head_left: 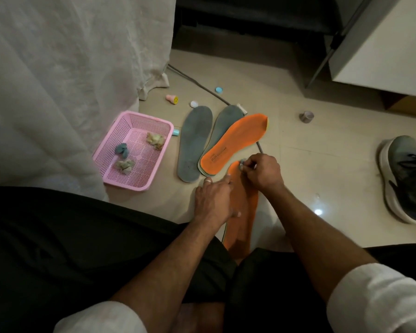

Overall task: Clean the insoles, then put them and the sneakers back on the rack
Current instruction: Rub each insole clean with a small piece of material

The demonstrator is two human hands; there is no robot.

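Orange insole at lower centre; left hand flat, palm down, pinning it; right hand fingers pinched on small wad at its tip.

A pink basket holding 3 crumpled wads sits beside a pale curtain, near scattered bottle caps.

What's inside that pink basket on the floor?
The pink basket holds three crumpled wads: one blue-grey wad and two pale wads. Its perforated bottom shows between them; whatever lies beneath each wad is covered.
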